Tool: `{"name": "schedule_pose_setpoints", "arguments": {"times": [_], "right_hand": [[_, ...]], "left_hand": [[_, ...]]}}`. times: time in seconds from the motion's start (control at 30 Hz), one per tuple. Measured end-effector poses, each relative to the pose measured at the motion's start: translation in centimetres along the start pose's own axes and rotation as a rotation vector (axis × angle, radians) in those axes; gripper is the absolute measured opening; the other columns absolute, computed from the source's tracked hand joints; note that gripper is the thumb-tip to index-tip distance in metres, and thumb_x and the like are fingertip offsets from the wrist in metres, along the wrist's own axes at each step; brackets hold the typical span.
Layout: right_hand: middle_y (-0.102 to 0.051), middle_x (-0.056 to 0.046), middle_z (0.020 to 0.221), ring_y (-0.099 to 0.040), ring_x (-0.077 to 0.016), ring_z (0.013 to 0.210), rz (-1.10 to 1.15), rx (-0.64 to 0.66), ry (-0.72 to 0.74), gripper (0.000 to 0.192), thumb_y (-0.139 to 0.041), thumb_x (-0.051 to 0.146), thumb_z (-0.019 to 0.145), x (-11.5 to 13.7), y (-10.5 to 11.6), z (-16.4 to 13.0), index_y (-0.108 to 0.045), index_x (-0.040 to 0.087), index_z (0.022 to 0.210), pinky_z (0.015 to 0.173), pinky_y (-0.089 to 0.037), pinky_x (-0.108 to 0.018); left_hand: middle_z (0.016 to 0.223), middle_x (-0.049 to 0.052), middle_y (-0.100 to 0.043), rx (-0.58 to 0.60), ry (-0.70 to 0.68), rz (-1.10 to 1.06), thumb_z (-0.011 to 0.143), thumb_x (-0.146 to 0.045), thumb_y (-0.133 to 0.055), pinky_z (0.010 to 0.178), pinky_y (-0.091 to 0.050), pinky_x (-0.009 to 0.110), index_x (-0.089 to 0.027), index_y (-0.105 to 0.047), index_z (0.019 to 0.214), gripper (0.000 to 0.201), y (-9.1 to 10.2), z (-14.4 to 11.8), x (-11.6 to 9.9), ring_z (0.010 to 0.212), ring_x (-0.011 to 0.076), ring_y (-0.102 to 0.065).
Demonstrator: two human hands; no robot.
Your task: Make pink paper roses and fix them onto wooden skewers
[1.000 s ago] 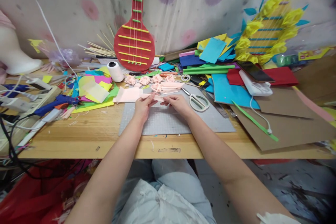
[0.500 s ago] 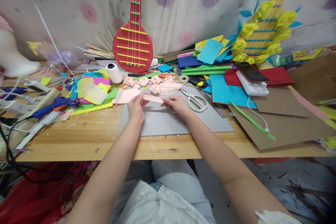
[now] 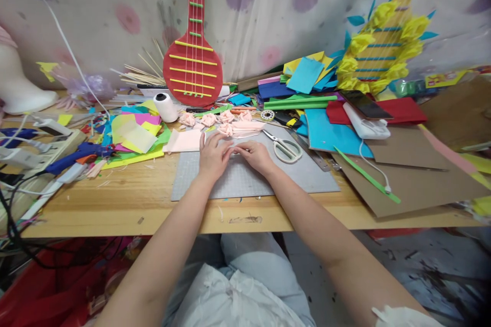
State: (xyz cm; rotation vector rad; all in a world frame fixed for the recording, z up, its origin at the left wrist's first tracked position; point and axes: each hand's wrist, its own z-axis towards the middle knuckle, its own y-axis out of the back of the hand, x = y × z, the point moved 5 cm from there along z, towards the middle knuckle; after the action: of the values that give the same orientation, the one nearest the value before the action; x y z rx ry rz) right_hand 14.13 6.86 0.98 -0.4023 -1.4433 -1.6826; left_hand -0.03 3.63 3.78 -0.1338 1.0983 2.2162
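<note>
Head view, hands: the left hand (image 3: 213, 154) and the right hand (image 3: 256, 155) meet at the centre of the frame, fingertips together, low over the grey cutting mat (image 3: 307, 176).
Left hand: fingers curled down and bunched, its tips against those of the right; it pinches a pale pink paper strip (image 3: 232, 149), of which only a sliver shows between the two hands.
Right hand: fingers drawn together on the same strip, knuckles up; how much of the strip lies under it cannot be told.
Strip, place: centre of the frame, on or just above the mat, almost wholly hidden by the fingers.
Strip, handling: it looks thin, very light and soft, likely to crease or tear if pulled hard; a light pinch at its ends or along a folded edge would probably suit it best.
Just above the hands: a pink paper sheet (image 3: 184, 141) to the left, small pink paper roses (image 3: 209, 119) in a row, and a flat stack of pink strips (image 3: 247, 126).
Right of the hands: scissors (image 3: 286, 148) lying on the mat, near but apart from the right hand.
Upper left of centre: a spool of white thread (image 3: 166, 107), upright on the wooden table (image 3: 126, 199).
Left edge: a blue glue gun (image 3: 79, 153) among cables.
</note>
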Motion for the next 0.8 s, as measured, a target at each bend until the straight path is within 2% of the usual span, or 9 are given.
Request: {"name": "schedule_pose_setpoints", "arguments": {"times": [0.07,0.17,0.4,0.63,0.8], "right_hand": [[-0.069,-0.002,0.082,-0.058,-0.0154,0.079,-0.052,-0.005,0.023,0.023,-0.051,0.036,0.08,0.2,0.0,0.0,-0.071,0.024,0.082,0.072,-0.04,-0.026],[-0.069,-0.001,0.082,-0.059,-0.015,0.079,-0.051,0.003,0.038,0.023,-0.051,0.036,0.081,0.3,0.2,-0.1,-0.071,0.024,0.082,0.071,-0.041,-0.025],[-0.07,-0.002,0.084,-0.061,-0.016,0.08,-0.039,-0.036,0.021,0.021,-0.054,0.035,0.079,-0.7,1.2,0.1,-0.071,0.023,0.081,0.072,-0.042,-0.026],[-0.07,-0.001,0.08,-0.062,-0.0152,0.078,0.047,-0.042,0.003,0.02,-0.054,0.033,0.077,-1.6,2.7,0.0,-0.07,0.021,0.076,0.071,-0.043,-0.024],[-0.07,-0.001,0.078,-0.061,-0.0151,0.076,0.075,-0.049,-0.061,0.022,-0.054,0.035,0.076,-2.7,3.9,0.0,-0.07,0.02,0.074,0.069,-0.043,-0.024]], "left_hand": [[0.094,0.001,-0.064,0.036,-0.031,0.04,0.082,-0.03,-0.046,0.107,-0.013,0.045,-0.023,-0.062,0.084,0.017,-0.3,-0.1,-0.5,0.098,0.016,-0.054],[0.083,0.0,-0.064,0.028,-0.025,0.076,0.083,-0.031,-0.045,0.107,-0.015,0.044,-0.022,-0.06,0.08,0.018,-0.2,-0.2,-0.4,0.086,0.0149,-0.056],[0.081,0.002,-0.062,0.027,-0.02,0.163,0.083,-0.029,-0.042,0.105,-0.019,0.044,-0.021,-0.057,0.079,0.018,0.3,-0.2,0.1,0.083,0.0167,-0.055],[0.075,0.002,-0.059,0.047,-0.058,0.268,0.085,-0.029,-0.039,0.105,-0.021,0.043,-0.02,-0.055,0.079,0.019,-0.2,-0.3,0.1,0.078,0.0169,-0.053],[0.074,0.003,-0.058,0.026,-0.008,0.285,0.084,-0.028,-0.039,0.103,-0.024,0.043,-0.02,-0.055,0.079,0.019,-0.1,-0.3,0.4,0.078,0.0174,-0.054]]}}
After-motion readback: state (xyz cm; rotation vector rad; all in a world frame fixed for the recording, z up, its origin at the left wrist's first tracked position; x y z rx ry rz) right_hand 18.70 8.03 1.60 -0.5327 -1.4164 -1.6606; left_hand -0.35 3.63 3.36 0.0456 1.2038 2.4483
